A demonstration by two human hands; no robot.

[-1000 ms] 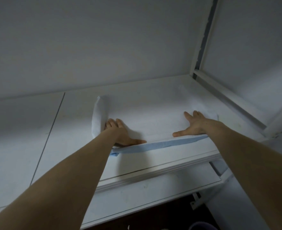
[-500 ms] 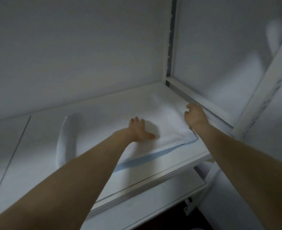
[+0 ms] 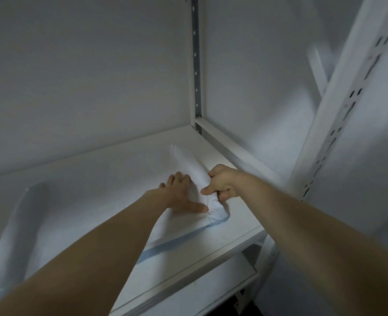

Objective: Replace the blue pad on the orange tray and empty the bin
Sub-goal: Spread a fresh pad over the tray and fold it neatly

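I reckon the step here is gathering the used pad up off the shelf. The thin white-topped absorbent pad with a blue border (image 3: 188, 226) lies spread across the white upper shelf board (image 3: 241, 224), reaching toward the right back corner. It's not on any orange tray that I can see.

The left hand (image 3: 180, 197) is flat with fingers straight, palm pressing down on the pad. The right hand (image 3: 222, 184) is just beside it, fingers curled tight round the pad's bunched-up right edge. The near right corner is crumpled below it.

How I'd do it: keep that flat palm as the anchor so the whole sheet doesn't skate across the board. Fold the gripped edge in over the white side, so whatever it soaked up stays inside. Gather, don't yank, since stuff like this probably tears easily. The pad's far left edge (image 3: 15, 229) is curled up on its own and will need collecting too.

Count:
- two hands
- one pad
- two shelf boards: the upper one plus a lower white shelf board (image 3: 211, 290)
- two slotted metal uprights: a grey one in the back corner (image 3: 196, 65) and a white one at front right (image 3: 348, 99)
- orange trays: none in view
- bins: none in view
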